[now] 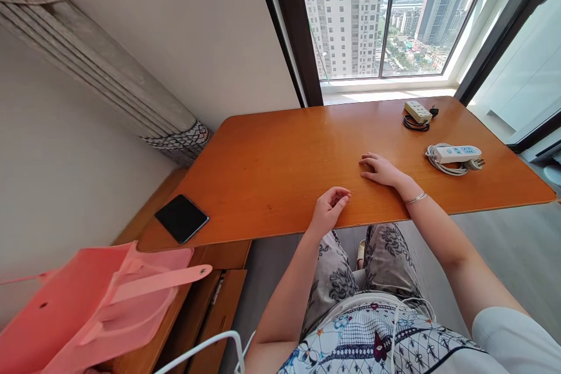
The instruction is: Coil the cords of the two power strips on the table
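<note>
My left hand (332, 208) rests at the near edge of the orange-brown wooden table (280, 158). Its fingers curl loosely with a gap to the thumb, and no object shows in it. Further in and to the right, my right hand (380, 170) lies on the tabletop, fingers stretched out and holding nothing. Nearest to it on the right is a white power strip (458, 154) with its grey cord coiled beside it. Behind that sits a cream power strip (418, 111) with a coiled black cord and plug.
A black phone or tablet (181, 218) lies at the table's left corner. Left of it, an open pink bag (87, 298) stands on wooden furniture (228, 304). A white cable or tube (210, 340) runs near my left arm. A window and a tied curtain (109, 64) are beyond the table.
</note>
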